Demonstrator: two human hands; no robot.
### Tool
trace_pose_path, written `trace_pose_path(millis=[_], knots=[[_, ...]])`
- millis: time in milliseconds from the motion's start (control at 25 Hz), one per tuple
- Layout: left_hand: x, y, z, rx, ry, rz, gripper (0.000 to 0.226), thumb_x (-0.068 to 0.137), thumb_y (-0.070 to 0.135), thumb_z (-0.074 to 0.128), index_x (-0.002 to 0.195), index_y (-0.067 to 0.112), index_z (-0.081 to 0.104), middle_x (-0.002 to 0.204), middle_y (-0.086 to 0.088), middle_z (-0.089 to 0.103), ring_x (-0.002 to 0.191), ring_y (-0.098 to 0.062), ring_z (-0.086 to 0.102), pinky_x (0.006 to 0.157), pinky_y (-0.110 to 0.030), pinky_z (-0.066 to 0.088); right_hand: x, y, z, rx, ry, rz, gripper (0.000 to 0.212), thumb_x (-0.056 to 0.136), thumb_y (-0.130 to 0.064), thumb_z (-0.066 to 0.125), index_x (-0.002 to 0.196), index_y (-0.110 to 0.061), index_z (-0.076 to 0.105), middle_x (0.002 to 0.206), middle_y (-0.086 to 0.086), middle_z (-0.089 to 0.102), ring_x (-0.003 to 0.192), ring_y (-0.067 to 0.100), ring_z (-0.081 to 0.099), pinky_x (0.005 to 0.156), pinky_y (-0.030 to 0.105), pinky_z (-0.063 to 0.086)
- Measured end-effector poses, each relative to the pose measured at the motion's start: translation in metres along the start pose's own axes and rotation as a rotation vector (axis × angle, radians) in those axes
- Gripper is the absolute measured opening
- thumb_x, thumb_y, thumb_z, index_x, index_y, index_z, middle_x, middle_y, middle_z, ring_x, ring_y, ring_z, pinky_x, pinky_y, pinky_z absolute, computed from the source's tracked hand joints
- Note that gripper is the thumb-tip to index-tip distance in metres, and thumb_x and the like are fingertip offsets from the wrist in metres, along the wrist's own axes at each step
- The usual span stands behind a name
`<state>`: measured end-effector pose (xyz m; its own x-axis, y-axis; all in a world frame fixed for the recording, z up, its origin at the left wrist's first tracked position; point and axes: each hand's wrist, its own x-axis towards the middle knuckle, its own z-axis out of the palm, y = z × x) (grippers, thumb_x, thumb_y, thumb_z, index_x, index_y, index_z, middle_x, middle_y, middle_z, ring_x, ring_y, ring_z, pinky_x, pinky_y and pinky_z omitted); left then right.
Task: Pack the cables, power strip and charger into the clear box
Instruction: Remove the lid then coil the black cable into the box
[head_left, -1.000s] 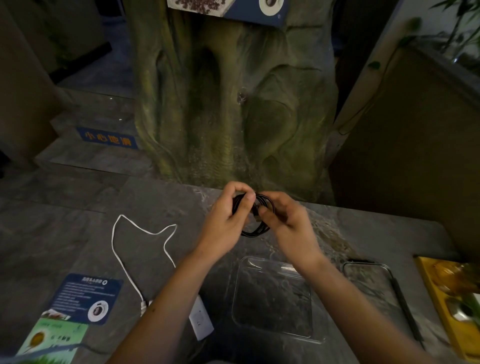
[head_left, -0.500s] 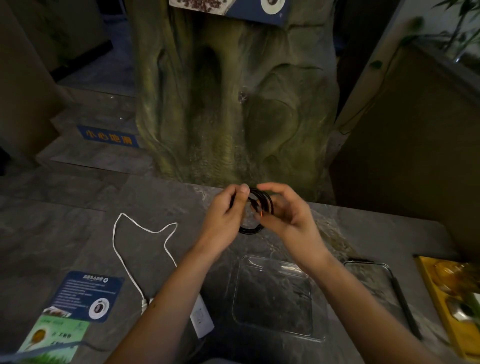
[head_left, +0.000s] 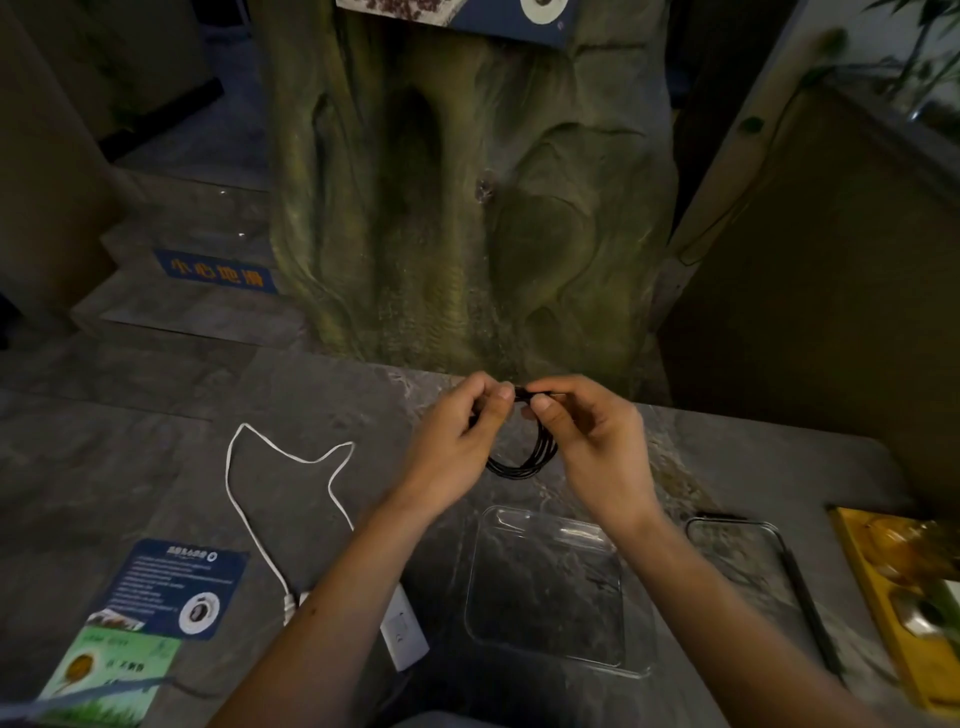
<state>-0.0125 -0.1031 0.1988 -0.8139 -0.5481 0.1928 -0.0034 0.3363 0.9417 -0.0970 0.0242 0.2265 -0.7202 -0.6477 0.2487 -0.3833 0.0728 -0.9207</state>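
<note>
Grey stone tabletop (head_left: 156, 467), dim room | coiled black cable (head_left: 524, 462) | my left hand (head_left: 457, 441) and right hand (head_left: 587, 441) pinch it together.

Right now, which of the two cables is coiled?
The black cable, looped tight between the left hand and right hand; the white cable lies loose on the table.

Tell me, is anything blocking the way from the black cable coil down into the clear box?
Nothing visible. The black cable coil, held by both hands, hangs above the table just beyond the clear box, which is open and looks empty.
</note>
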Motion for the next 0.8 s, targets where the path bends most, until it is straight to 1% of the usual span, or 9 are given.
trace_pose_path(millis=[40,120,280,360,440,520,600,640,800], knots=[[-0.001,-0.002,0.000,0.007,-0.012,0.006,0.032,0.094,0.049,0.043,0.086,0.022,0.059,0.075,-0.006,0.061,0.072,-0.023,0.059,0.070,-0.049,0.047,0.000,0.001,-0.001,0.007,0.005,0.006,0.013,0.090,-0.011,0.064,0.099,-0.019,0.070,0.087,-0.002,0.074,0.085,0.012,0.071,0.080,0.043,0.058],[-0.002,-0.003,0.000,0.010,-0.025,0.023,0.031,0.093,0.051,0.044,0.087,0.025,0.061,0.078,-0.011,0.062,0.076,-0.030,0.060,0.071,-0.053,0.048,-0.001,0.003,-0.002,0.023,0.007,0.016,0.012,0.091,-0.011,0.063,0.098,-0.018,0.069,0.087,0.001,0.075,0.085,0.015,0.072,0.079,0.045,0.058],[-0.006,0.004,-0.002,-0.005,-0.034,0.029,0.022,0.091,0.045,0.050,0.082,0.030,0.064,0.070,0.001,0.060,0.066,-0.020,0.055,0.065,-0.046,0.045,0.000,0.004,-0.007,0.064,0.032,0.044,0.010,0.092,-0.010,0.061,0.095,-0.017,0.066,0.086,0.005,0.074,0.079,0.019,0.073,0.074,0.044,0.059],[-0.006,0.004,-0.003,-0.010,-0.048,0.021,0.016,0.093,0.039,0.053,0.086,0.032,0.066,0.078,0.000,0.066,0.075,-0.023,0.061,0.071,-0.047,0.047,0.001,0.003,-0.009,0.105,0.031,0.073,0.009,0.093,-0.012,0.059,0.095,-0.018,0.064,0.088,0.008,0.073,0.079,0.021,0.073,0.073,0.048,0.059],[-0.008,0.004,-0.005,-0.035,-0.060,0.007,0.014,0.095,0.030,0.055,0.097,0.036,0.067,0.091,0.005,0.070,0.086,-0.017,0.065,0.079,-0.041,0.052,0.001,0.004,-0.011,0.128,0.029,0.092,0.007,0.095,-0.015,0.057,0.095,-0.020,0.062,0.091,0.011,0.071,0.078,0.026,0.073,0.068,0.051,0.060],[-0.010,0.004,-0.005,-0.055,-0.057,0.006,0.020,0.096,0.024,0.055,0.110,0.034,0.066,0.096,0.010,0.071,0.088,-0.010,0.067,0.078,-0.033,0.056,-0.001,0.004,-0.012,0.153,0.030,0.116,0.006,0.097,-0.017,0.054,0.095,-0.020,0.058,0.092,0.015,0.068,0.073,0.031,0.073,0.061,0.049,0.059],[-0.013,0.004,-0.004,-0.050,-0.051,0.022,0.022,0.096,0.020,0.055,0.110,0.034,0.066,0.087,0.018,0.070,0.078,-0.001,0.065,0.069,-0.021,0.051,-0.003,0.003,-0.012,0.167,0.044,0.158,0.007,0.099,-0.019,0.049,0.094,-0.020,0.054,0.093,0.014,0.066,0.068,0.033,0.072,0.054,0.040,0.057],[-0.014,0.004,-0.002,-0.044,-0.047,0.028,0.022,0.096,0.020,0.055,0.109,0.035,0.066,0.085,0.020,0.070,0.076,0.001,0.064,0.068,-0.018,0.049,-0.004,0.003,-0.012,0.185,0.057,0.188,0.007,0.100,-0.019,0.047,0.095,-0.019,0.052,0.092,0.013,0.066,0.067,0.034,0.072,0.051,0.037,0.056],[-0.012,0.002,0.000,-0.023,-0.050,0.042,0.021,0.096,0.023,0.055,0.110,0.035,0.066,0.100,0.017,0.071,0.094,0.000,0.066,0.081,-0.018,0.051,-0.007,0.003,-0.014,0.364,0.102,0.308,0.009,0.102,-0.018,0.040,0.097,-0.015,0.047,0.089,0.008,0.067,0.065,0.034,0.071,0.053,0.040,0.057]])
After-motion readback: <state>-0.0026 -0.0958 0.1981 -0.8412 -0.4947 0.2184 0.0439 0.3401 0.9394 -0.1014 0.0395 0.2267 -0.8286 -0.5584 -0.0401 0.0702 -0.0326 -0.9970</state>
